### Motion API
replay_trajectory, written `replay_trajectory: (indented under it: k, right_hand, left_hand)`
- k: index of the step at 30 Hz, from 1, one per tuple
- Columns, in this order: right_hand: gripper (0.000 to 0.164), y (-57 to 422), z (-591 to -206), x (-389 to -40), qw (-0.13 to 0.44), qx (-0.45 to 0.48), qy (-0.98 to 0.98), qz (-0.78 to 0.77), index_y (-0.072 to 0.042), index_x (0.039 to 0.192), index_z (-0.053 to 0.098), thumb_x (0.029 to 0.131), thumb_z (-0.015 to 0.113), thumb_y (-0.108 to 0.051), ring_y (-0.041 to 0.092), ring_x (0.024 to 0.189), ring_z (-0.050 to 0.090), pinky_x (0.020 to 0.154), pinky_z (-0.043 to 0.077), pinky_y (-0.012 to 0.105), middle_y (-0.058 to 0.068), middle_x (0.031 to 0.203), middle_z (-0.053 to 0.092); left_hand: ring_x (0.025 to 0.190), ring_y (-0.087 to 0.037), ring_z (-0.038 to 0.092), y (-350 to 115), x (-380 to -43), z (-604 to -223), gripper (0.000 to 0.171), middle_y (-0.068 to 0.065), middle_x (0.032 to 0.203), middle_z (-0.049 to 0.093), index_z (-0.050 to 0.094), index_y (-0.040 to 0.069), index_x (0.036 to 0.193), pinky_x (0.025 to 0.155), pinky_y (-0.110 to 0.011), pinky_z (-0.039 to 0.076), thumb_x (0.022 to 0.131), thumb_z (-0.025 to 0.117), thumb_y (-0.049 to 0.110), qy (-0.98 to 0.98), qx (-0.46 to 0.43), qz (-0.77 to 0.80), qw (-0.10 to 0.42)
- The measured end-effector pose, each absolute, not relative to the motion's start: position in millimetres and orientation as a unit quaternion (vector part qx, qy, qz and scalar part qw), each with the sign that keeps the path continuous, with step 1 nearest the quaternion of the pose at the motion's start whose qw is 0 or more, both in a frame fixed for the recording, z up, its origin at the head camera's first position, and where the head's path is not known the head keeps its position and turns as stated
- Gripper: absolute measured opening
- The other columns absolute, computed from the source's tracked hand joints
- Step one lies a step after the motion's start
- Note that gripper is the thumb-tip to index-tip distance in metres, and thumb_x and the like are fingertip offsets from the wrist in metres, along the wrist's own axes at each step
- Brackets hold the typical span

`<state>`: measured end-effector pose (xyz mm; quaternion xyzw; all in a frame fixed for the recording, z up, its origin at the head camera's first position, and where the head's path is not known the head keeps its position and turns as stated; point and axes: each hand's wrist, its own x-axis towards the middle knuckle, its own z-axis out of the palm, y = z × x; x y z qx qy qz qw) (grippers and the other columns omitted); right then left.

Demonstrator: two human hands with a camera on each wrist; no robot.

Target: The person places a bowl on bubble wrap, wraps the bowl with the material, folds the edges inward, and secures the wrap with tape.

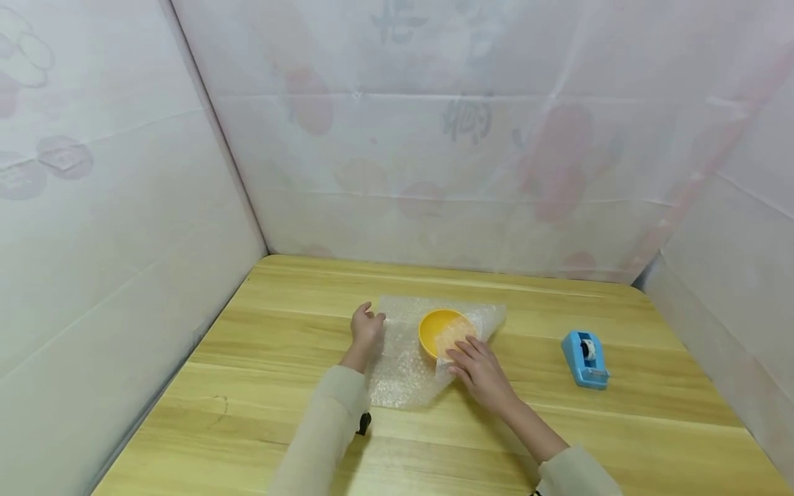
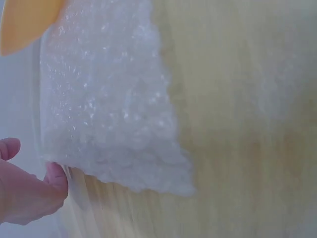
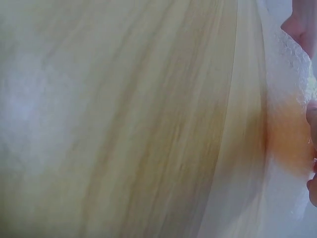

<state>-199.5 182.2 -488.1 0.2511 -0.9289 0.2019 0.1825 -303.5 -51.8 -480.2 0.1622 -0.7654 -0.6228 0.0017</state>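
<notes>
A yellow bowl (image 1: 431, 328) sits with its hollow side up on a sheet of clear bubble wrap (image 1: 400, 372). The sheet's right part is folded over the bowl's right side. My right hand (image 1: 480, 372) rests on that fold, fingers extended along the bowl's rim; in the right wrist view its fingertips (image 3: 312, 121) show at the frame edge beside the orange-tinted wrap (image 3: 285, 74). At the sheet's left edge is my left hand (image 1: 366, 325), thumb and fingers apart. Up close, one of its fingers (image 2: 57, 178) meets the wrap's edge (image 2: 119, 178).
A blue tape dispenser (image 1: 586, 359) with a roll of tape stands on the wooden table (image 1: 651, 386), right of the bowl. Pale printed sheets (image 1: 397, 138) hang as walls behind and along both sides of the table.
</notes>
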Motion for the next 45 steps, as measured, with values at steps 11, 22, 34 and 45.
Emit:
replay_trajectory:
  k: [11,22,34,45]
  right_hand:
    - [0.033,184.6,-488.7,-200.1,0.191,0.251,-0.928,0.199,-0.004,0.113,0.065,0.082,0.067,-0.016,0.044,0.121,0.046,0.1,0.033,0.062,0.021,0.119,0.061]
    - [0.032,184.6,-488.6,-202.5,0.206,0.26,-0.922,0.202,-0.004,0.111,0.065,0.081,0.067,-0.016,0.045,0.12,0.047,0.1,0.033,0.061,0.022,0.117,0.062]
    - [0.03,183.8,-484.3,-200.8,0.179,0.249,-0.93,0.201,-0.005,0.111,0.066,0.084,0.066,-0.017,0.044,0.122,0.046,0.102,0.031,0.062,0.021,0.119,0.061]
    - [0.029,179.6,-484.6,-202.3,0.183,0.25,-0.93,0.197,-0.005,0.109,0.066,0.083,0.066,-0.017,0.045,0.12,0.047,0.1,0.032,0.064,0.022,0.118,0.061]
  left_hand:
    - [0.083,-0.022,0.06,-36.4,-302.4,-474.9,0.046,-0.015,0.098,0.062,0.052,0.0,0.128,0.07,-0.026,0.052,0.084,0.064,0.012,-0.774,0.144,-0.616,0.021]
    - [0.06,-0.011,0.045,-28.6,-302.7,-469.1,0.028,-0.009,0.073,0.06,0.068,-0.002,0.105,0.05,-0.02,0.037,0.087,0.062,0.019,-0.831,0.06,-0.544,0.1]
    - [0.102,-0.031,0.064,-9.8,-291.8,-458.1,0.028,-0.021,0.109,0.066,0.064,-0.006,0.109,0.084,-0.036,0.054,0.092,0.055,0.015,-0.832,-0.056,-0.54,0.11]
    - [0.091,-0.028,0.068,-4.8,-269.5,-451.3,0.027,-0.016,0.116,0.064,0.063,-0.004,0.113,0.083,-0.029,0.055,0.094,0.051,0.013,-0.844,-0.158,-0.501,0.108]
